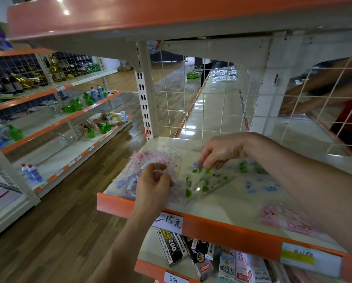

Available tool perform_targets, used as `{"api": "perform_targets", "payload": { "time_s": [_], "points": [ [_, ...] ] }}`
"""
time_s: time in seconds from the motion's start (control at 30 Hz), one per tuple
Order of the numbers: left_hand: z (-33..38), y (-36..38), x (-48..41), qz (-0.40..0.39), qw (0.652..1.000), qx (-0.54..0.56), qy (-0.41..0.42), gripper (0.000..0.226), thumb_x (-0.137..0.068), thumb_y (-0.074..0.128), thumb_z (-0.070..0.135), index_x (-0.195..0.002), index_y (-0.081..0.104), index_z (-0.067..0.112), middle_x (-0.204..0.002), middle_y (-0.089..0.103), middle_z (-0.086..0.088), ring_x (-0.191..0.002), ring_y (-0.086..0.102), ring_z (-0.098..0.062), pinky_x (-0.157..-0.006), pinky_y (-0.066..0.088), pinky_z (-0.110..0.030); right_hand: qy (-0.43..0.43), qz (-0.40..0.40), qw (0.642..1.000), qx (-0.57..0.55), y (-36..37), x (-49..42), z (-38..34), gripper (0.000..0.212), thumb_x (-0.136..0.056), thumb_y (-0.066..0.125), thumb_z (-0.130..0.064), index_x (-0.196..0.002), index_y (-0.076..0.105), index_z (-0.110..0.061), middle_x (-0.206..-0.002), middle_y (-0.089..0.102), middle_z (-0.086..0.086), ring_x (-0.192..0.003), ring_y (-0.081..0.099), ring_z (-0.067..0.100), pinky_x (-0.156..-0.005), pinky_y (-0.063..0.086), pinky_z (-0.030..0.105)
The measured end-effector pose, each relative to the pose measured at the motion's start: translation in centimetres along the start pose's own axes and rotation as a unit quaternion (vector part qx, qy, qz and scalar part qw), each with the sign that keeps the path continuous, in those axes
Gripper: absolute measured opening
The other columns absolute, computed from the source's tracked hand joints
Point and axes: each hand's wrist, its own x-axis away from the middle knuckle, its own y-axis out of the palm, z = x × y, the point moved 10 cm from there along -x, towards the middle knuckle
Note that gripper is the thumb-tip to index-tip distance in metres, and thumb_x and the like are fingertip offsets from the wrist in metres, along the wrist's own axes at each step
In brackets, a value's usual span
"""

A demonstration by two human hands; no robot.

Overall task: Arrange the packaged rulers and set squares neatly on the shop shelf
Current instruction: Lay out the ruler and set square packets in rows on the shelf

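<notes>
head view, looking down on the shop shelf [212,224], whose front edge is orange. we see the left hand [153,181] near the shelf's left front corner. its fingers and thumb are curled together, pinching the clear wrap of the pink and purple packets [136,170], a loose fanned pile lying at the left end of the shelf. the right hand [222,152] reaches in from the right. its fingertips are bent down and pinch the upper corner of the green-print packet [206,183], a clear set-square pack lying flat on the shelf just beside the pile, between the two hands. a further clear triangle [169,150] lies behind the pile, toward the wire mesh back [212,99]. to the right, near the right forearm, lie a blue-print packet [259,186] and, nearer the front edge, a pink-print packet [283,219]. both are blurred, so we cannot tell their outlines. a handwritten price label [168,221] hangs on the orange edge below the left hand, and a yellow label [298,257] sits further right. on the shelf below, printed boxes [176,245] stand and lean. across the wooden floor [58,221], another rack [54,123] carries green bottles [73,106].
</notes>
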Motion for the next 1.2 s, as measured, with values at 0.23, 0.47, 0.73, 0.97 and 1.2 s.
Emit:
{"api": "perform_targets", "payload": {
  "time_s": [0.23,0.47,0.73,0.97,1.2],
  "points": [
    [0.3,0.2,0.1,0.000,1.000,-0.025,0.010,0.016,-0.094,0.048,0.011,-0.103,0.055,0.022,-0.078,0.069,-0.002,-0.070,0.064,-0.020,-0.052,0.048,-0.022,0.055,0.074,0.994,0.060,-1.9,2.8,5.5,0.027,-0.088,0.062,-0.013,-0.115,0.067,-0.015,-0.122,0.064,0.003,-0.095,0.058,0.011,-0.087,0.048,0.027],
    [4.7,3.3,0.1,-0.017,0.990,-0.069,0.123,0.017,-0.091,0.050,0.012,-0.096,0.055,0.028,-0.083,0.067,0.005,-0.078,0.059,-0.004,-0.060,0.042,-0.026,-0.014,0.093,0.984,0.152,1.8,3.6,3.5,0.050,-0.084,0.066,-0.030,-0.130,0.050,-0.042,-0.145,0.036,-0.012,-0.127,0.042,0.014,-0.106,0.039,0.037],
    [2.9,4.4,-0.1,-0.016,0.994,-0.032,0.102,0.015,-0.091,0.050,0.008,-0.100,0.057,0.019,-0.078,0.068,0.001,-0.063,0.056,0.009,-0.048,0.037,-0.007,0.003,0.179,0.959,0.221,2.6,3.4,2.8,0.039,-0.086,0.060,-0.042,-0.125,0.056,-0.038,-0.125,0.054,-0.001,-0.112,0.054,0.021,-0.092,0.047,0.037],
    [2.8,5.2,-0.4,-0.067,0.994,0.078,0.034,0.014,-0.092,0.052,0.006,-0.094,0.064,0.013,-0.080,0.070,-0.002,-0.071,0.062,0.004,-0.069,0.048,-0.014,0.036,0.224,0.943,0.242,3.0,3.7,2.6,0.041,-0.088,0.056,-0.048,-0.122,0.056,-0.026,-0.118,0.049,0.004,-0.100,0.052,0.023,-0.077,0.044,0.033],
    [2.8,6.8,-0.2,-0.139,0.974,0.172,-0.047,0.017,-0.091,0.054,0.003,-0.091,0.069,0.012,-0.079,0.061,-0.006,-0.078,0.057,-0.019,-0.078,0.048,-0.033,-0.054,0.277,0.955,-0.093,-0.2,7.5,2.9,0.019,-0.096,0.053,-0.026,-0.104,0.067,-0.017,-0.101,0.069,0.006,-0.090,0.065,0.023,-0.078,0.053,0.037]
  ]
}}
